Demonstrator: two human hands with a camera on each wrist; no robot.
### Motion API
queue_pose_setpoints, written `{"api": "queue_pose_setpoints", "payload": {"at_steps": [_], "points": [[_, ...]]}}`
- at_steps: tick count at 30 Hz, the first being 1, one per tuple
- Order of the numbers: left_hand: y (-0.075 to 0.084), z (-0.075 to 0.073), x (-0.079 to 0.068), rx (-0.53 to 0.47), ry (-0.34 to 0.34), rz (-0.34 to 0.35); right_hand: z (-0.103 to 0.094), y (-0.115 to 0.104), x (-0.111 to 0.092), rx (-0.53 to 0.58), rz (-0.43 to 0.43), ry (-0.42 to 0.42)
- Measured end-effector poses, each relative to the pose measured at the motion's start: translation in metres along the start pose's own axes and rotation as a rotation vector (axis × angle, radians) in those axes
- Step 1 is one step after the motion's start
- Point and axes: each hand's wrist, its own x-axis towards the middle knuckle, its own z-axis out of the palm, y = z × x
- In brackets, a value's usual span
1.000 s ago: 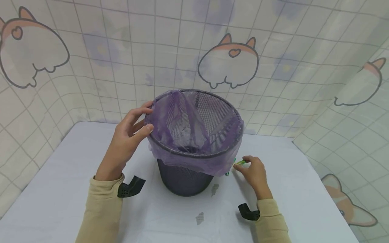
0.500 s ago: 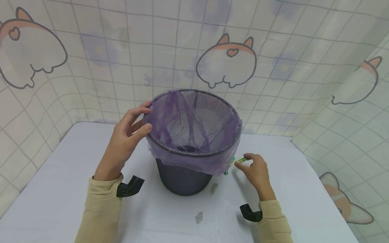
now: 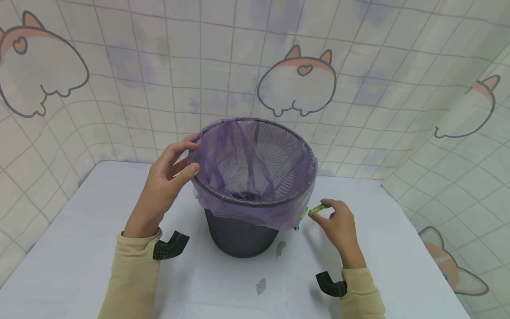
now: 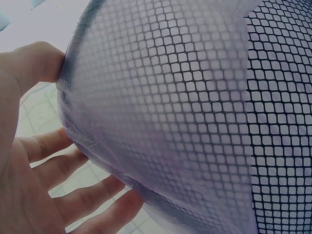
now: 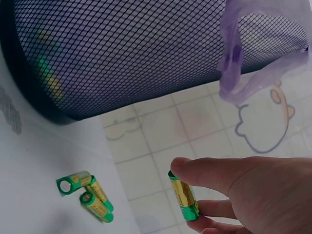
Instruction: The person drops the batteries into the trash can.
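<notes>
A purple bag (image 3: 259, 217) lines the black mesh waste bin (image 3: 241, 241) and folds over its rim. My left hand (image 3: 163, 186) rests on the rim's left side, its thumb and spread fingertips (image 4: 119, 204) touching the bag-covered edge. To the right of the bin, my right hand (image 3: 338, 226) pinches a green and gold battery (image 5: 184, 197) between thumb and fingers, held above the table. Three similar batteries (image 5: 95, 197) lie together beside the bin in the right wrist view, mostly hidden by the bag in the head view. Blurred green and yellow shapes (image 5: 48, 78) show through the mesh.
The bin stands on a white table (image 3: 215, 292) with two grey marks (image 3: 260, 286) near its front. A tile-patterned curtain (image 3: 223, 57) with cartoon dogs rises at the back and sides. Black wrist cameras (image 3: 171, 246) stick out from both sleeves.
My right hand has drawn slightly right and up, away from the bin, with the battery pinched. More of the batteries beside the bin shows. My left hand stays on the rim.
</notes>
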Motion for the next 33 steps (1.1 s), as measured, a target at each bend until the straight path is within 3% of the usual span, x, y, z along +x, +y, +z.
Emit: {"api": "queue_pose_setpoints", "payload": {"at_steps": [18, 33], "points": [[0.002, 0.000, 0.000, 0.021, -0.005, -0.023, -0.019, -0.020, -0.016, 0.020, -0.140, 0.143], [0.002, 0.001, -0.001, 0.006, 0.003, -0.023, -0.031, -0.036, -0.024, 0.033, -0.208, 0.224]]}}
